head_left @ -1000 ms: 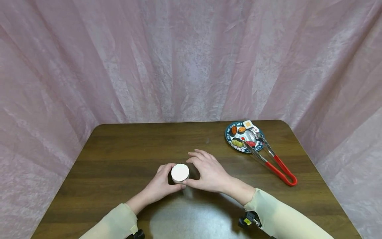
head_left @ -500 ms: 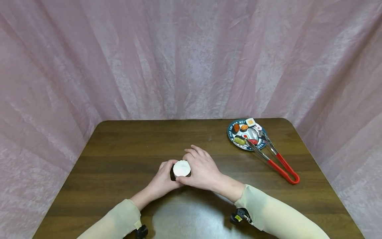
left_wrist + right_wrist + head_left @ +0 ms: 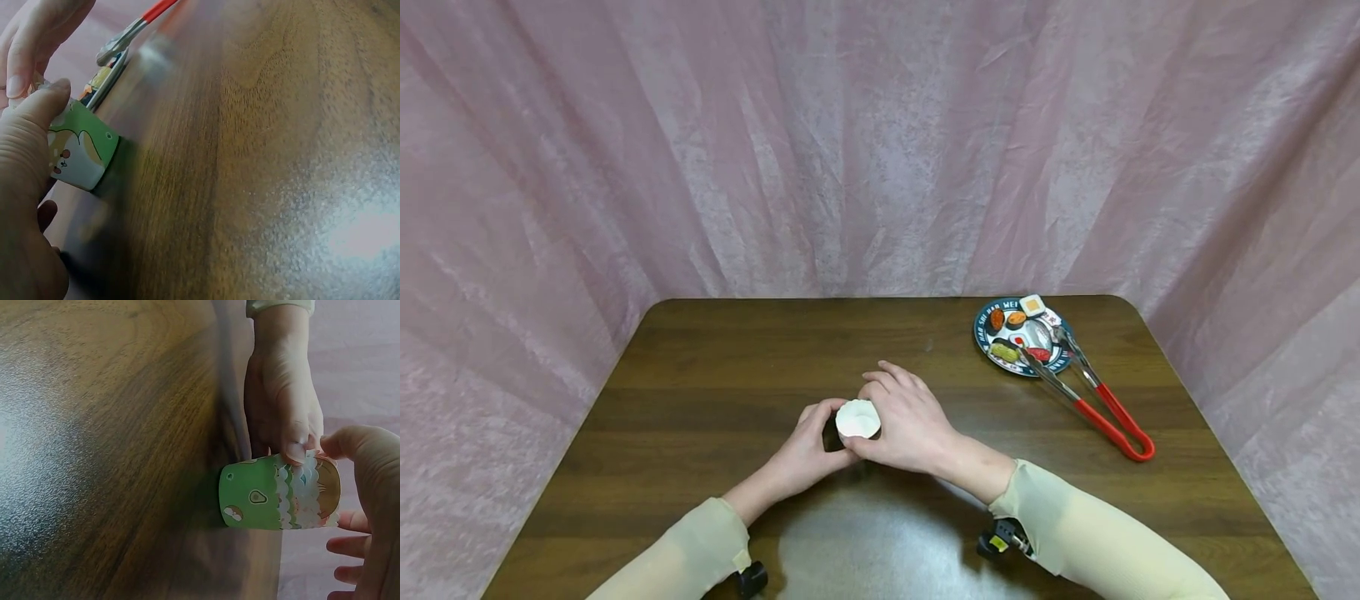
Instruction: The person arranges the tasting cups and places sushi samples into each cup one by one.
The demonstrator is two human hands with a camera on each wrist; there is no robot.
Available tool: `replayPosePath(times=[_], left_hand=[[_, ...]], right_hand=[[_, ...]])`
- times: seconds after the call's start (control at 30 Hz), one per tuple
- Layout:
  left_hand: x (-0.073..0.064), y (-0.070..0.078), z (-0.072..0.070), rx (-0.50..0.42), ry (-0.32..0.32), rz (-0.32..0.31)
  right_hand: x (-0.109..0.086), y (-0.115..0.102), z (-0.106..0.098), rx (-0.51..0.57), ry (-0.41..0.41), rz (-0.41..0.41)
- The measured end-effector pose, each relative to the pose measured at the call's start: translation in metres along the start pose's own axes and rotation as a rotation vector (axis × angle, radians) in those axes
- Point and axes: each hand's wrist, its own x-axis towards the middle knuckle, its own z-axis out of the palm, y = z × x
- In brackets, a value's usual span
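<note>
Gripping a stack of green paper cups (image 3: 253, 494) around its side, the left hand (image 3: 801, 457) has its thumb on the near face and its fingers behind. The right hand (image 3: 913, 429) curls about the scalloped white rim, thumb on the near edge, fingers on the far side. The stack stands upright between the two; whether its base touches the bench (image 3: 737, 358) cannot be told. Black devices (image 3: 1000, 537) sit under both wrists, beside pale sleeves (image 3: 1075, 525). Beyond the right hand, to its right, a blue-rimmed plate (image 3: 981, 340) bears sushi pieces (image 3: 997, 320). Red-handled tongs (image 3: 1112, 427) lean across it, handles pointing toward the person. Farther out hangs a pink curtain (image 3: 880, 167).
</note>
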Motion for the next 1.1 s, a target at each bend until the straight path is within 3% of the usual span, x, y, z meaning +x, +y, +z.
replayPosePath(times=[0.23,0.5,1.1], left_hand=[[-0.0023,-0.0013,-0.0023,-0.038,-0.024,-0.016],[-0.002,-0.0019,-0.0028,-0.036,-0.021,0.019],[-0.002,-0.0018,-0.0033,-0.016,-0.023,0.015]], right_hand=[[0.0004,-0.0001,-0.0008,0.016,0.015,-0.016],[-0.0017,0.001,-0.0024,0.044,0.004,-0.016],[-0.0001,0.0022,-0.0039,0.051,0.011,0.004]])
